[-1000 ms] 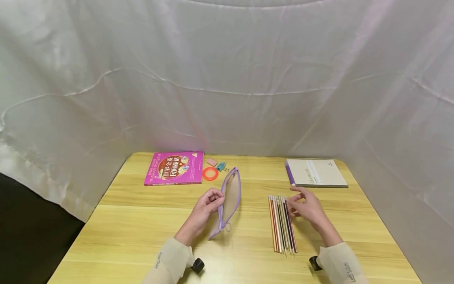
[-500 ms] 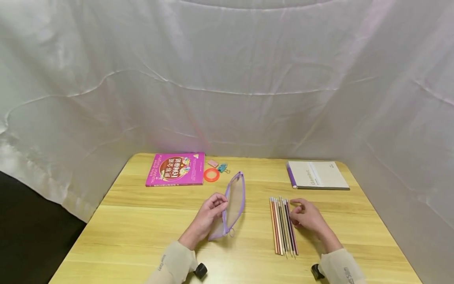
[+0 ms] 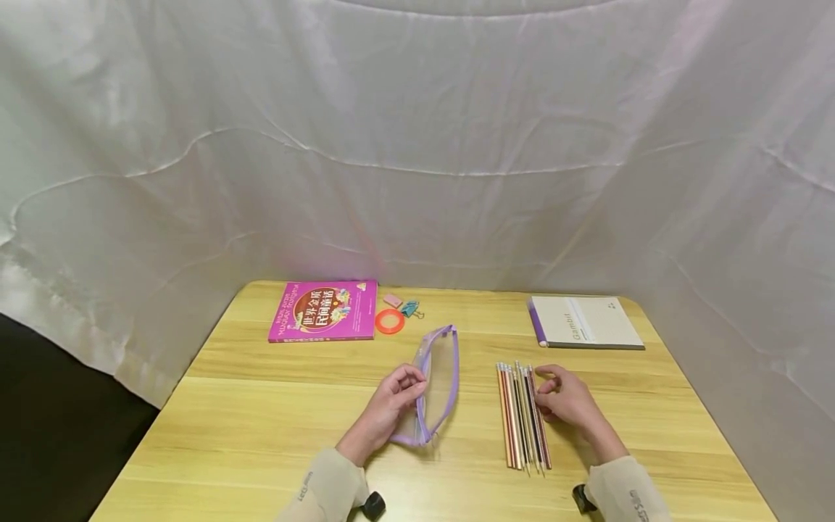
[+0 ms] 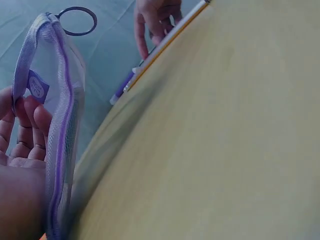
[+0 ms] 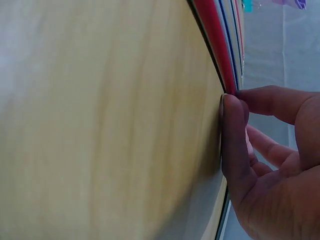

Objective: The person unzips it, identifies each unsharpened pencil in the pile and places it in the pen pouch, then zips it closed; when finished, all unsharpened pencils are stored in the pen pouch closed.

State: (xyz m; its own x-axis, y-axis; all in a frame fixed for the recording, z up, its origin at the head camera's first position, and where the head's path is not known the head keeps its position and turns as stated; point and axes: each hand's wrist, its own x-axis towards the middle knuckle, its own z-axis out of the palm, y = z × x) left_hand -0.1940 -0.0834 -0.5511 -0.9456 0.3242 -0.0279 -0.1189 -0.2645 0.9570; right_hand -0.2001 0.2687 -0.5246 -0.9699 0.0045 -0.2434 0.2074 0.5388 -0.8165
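My left hand point(image 3: 394, 399) pinches the side of a see-through mesh pencil case point(image 3: 422, 433) with purple zip edging. The case gapes, its mouth turned to the right; a zip ring point(image 4: 78, 21) and a small purple label show in the left wrist view. To its right, several pencils point(image 3: 522, 417) lie side by side on the table, points towards me. My right hand point(image 3: 566, 399) is at their right edge. In the right wrist view, its thumb and index finger pinch the end of the outermost red pencil point(image 5: 216, 37).
At the back left lies a magenta book point(image 3: 352, 312), beside a pink eraser point(image 3: 392, 299), a teal binder clip point(image 3: 409, 309) and an orange ring point(image 3: 389, 321) like a tape roll. A notebook point(image 3: 596, 319) with a purple pen point(image 3: 537, 322) is back right. Pale curtains surround the table.
The left hand has shifted a little right and down with the pencil case, whose mouth now gapes more. The right hand's fingers have drawn in closer at the outermost pencil.
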